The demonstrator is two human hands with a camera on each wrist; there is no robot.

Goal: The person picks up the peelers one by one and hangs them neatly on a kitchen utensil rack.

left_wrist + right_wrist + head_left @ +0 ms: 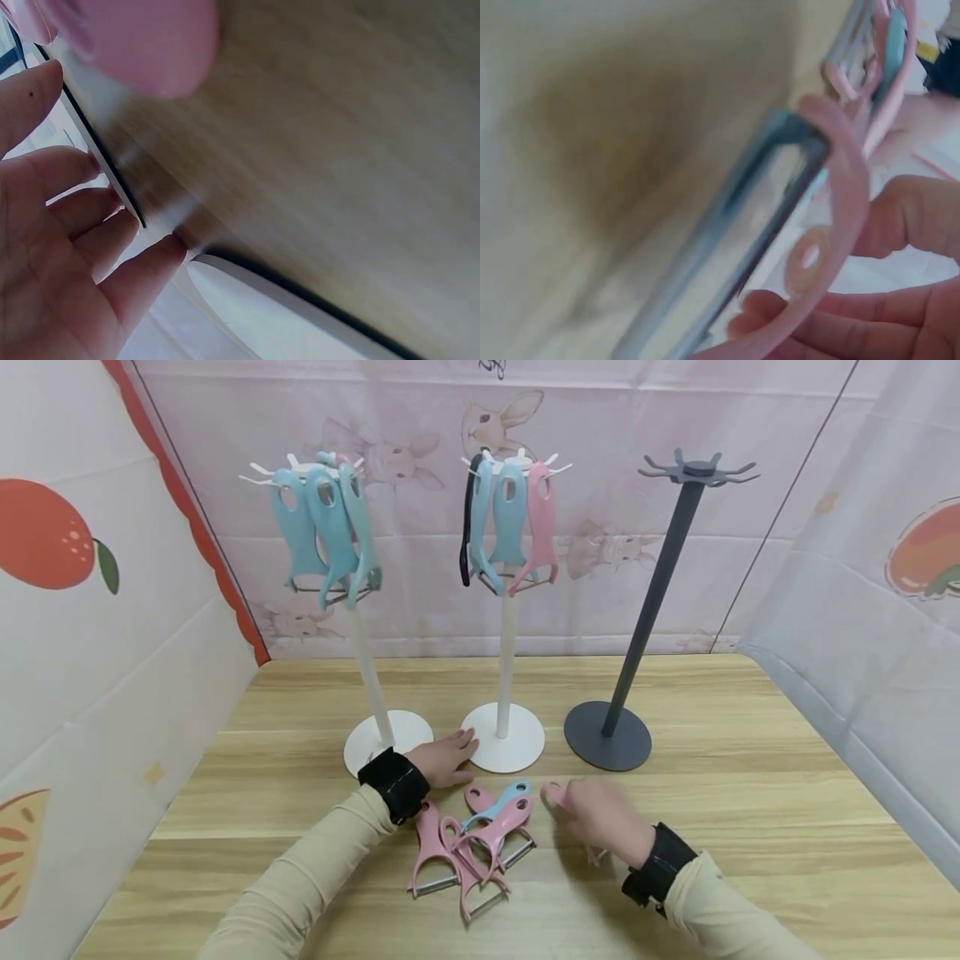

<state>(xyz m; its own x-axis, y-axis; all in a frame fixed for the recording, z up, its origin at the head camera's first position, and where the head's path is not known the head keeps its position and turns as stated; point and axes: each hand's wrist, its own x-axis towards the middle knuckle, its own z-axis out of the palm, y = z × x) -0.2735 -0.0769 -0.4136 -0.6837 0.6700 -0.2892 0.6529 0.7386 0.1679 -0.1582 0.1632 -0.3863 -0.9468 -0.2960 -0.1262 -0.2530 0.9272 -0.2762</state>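
Observation:
My right hand (592,817) grips a pink peeler (553,792) just above the wooden table; in the right wrist view its pink frame (844,180) and metal blade (750,217) show blurred, with my fingers (915,217) curled round the handle. My left hand (450,758) lies with straight fingers (67,225) against the round bases of the left white stand (405,731) and the middle white stand (517,743). Between my hands lies a pile of pink peelers (465,852) with one blue peeler (498,803) on it.
Blue peelers (322,527) hang from the left stand's hooks. The middle stand carries a black, a blue and a pink peeler (540,527). A dark grey stand (648,602) to the right has bare hooks. Printed cloth walls close three sides.

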